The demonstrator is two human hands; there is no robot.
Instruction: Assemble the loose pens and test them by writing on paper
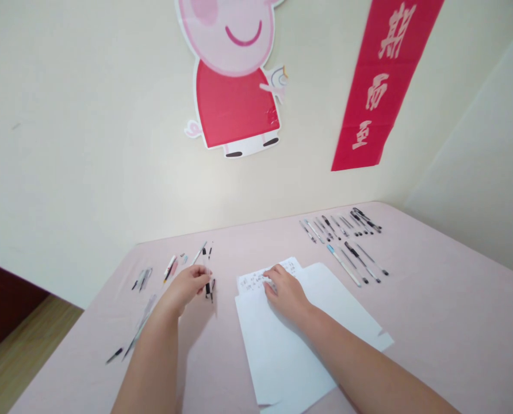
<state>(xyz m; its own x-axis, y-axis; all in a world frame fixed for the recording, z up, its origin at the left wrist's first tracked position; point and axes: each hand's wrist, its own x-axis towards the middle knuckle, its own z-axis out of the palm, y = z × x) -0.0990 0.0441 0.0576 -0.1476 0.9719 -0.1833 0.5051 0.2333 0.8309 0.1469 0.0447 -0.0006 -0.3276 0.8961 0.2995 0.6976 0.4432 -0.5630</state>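
On the left part of the pink table, my left hand [192,283] pinches a slim black-and-clear pen [204,253] between thumb and fingers. Other thin black pen pieces lie close by, partly behind the fingers. My right hand [286,292] rests on the papers, its thumb and index finger apart. Under its fingertips is a sheet with handwriting [248,282]. Blank white paper [278,351] lies beneath the right palm and forearm. Whether a small white thing sits between the right fingers, I cannot tell.
Several pens and refills [340,224] are lined up at the back right, with another row [355,261] in front. More pens and parts [142,279] lie at the left, with a dark cap [115,355] near the left edge. A wall stands behind the pink table [446,322].
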